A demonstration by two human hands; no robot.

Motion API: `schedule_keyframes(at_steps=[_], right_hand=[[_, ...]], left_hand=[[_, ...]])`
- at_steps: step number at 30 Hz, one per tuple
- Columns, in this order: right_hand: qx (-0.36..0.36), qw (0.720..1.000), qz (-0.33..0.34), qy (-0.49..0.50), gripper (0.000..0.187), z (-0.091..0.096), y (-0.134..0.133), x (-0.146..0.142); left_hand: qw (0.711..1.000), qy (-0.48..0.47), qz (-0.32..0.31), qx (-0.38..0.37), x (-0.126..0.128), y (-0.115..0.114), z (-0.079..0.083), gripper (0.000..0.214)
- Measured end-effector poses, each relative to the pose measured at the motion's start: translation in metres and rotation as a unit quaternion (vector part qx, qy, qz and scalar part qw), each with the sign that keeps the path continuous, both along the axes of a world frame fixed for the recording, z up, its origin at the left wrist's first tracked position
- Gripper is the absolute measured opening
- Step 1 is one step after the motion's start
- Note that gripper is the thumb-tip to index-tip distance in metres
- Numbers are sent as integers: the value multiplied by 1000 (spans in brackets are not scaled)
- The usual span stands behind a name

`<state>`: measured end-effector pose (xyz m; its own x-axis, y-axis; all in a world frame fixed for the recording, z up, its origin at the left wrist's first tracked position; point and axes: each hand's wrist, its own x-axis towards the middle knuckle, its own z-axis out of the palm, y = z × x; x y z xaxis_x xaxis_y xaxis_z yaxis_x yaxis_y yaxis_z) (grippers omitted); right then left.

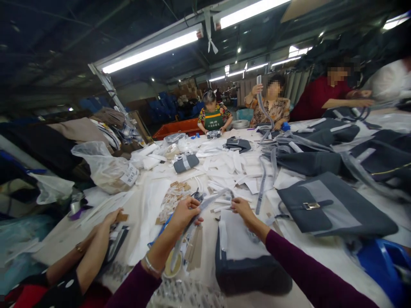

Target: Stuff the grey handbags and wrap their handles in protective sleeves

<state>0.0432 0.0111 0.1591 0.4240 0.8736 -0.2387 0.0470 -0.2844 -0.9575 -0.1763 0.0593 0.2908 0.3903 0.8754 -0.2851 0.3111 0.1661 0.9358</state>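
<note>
Long gray strap, in translucent plastic wrapping, arched between left fingers and right fingers, one length hanging below the left.

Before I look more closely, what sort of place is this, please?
Probably a bag factory or workshop: a dark buckled bag lies on the crowded table, several people work around it, and a tube light hangs overhead.

The strap is grey, the near bag charcoal, its sheet white. The wearer's sleeves are plum purple; a neighbour's sleeve is black with white dots. One shirt has a tan-and-black print; the apron is green, yellow-striped, the crate orange.
</note>
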Motion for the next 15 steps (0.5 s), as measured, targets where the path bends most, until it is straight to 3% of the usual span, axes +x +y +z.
schedule_keyframes(at_steps=[2,4,6,8,12,15], right_hand=[[23,991,69,110,40,12,-29,-26],[67,954,133,262,44,24,-51,-51],[111,915,135,364,41,34,-63,-68],[131,906,91,392,36,39,-67,-74],[119,904,25,411,31,35,-73,-64],[98,909,2,404,28,24,-83,-58]], left_hand=[[999,8,10,40,11,-21,-9,21],[997,17,0,82,22,-42,-17,18],[993,20,-13,112,30,-61,-25,15],[994,4,-7,109,37,-77,-36,18],[997,-70,12,-27,39,-98,-65,39],[988,-80,-23,-128,33,-110,-89,48]])
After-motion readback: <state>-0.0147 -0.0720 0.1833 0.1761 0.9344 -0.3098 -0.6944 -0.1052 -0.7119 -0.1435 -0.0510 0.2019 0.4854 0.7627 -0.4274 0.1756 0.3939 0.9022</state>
